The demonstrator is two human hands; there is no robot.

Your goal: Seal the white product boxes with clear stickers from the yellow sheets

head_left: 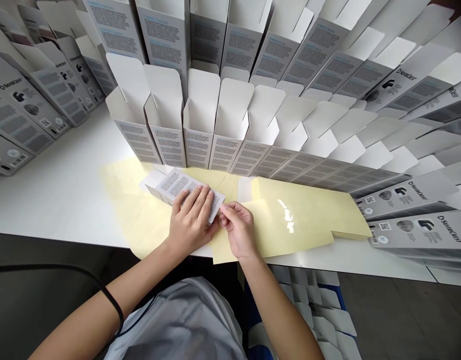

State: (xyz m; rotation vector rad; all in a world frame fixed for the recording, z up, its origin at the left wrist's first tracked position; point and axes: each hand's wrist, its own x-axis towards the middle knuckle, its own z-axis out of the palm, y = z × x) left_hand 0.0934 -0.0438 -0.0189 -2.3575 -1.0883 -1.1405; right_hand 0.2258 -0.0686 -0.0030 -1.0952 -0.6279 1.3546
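Observation:
A grey printed carton (pixel 177 186) lies on its side on pale yellow sheets (pixel 298 215) near the table's front edge. My left hand (pixel 190 217) rests flat on the carton's near end, fingers stretched out and pressing it down. My right hand (pixel 238 227) is beside it at the carton's right corner, thumb and fingers pinched together at the edge; what they pinch is too small to name.
Rows of upright open cartons (pixel 218 125) with raised white flaps wall off the back and right of the white table (pixel 65 190). More cartons (pixel 23 115) lean at the left. Finished boxes (pixel 410 230) lie stacked at the right. Flat white blanks (pixel 320 310) sit below the table.

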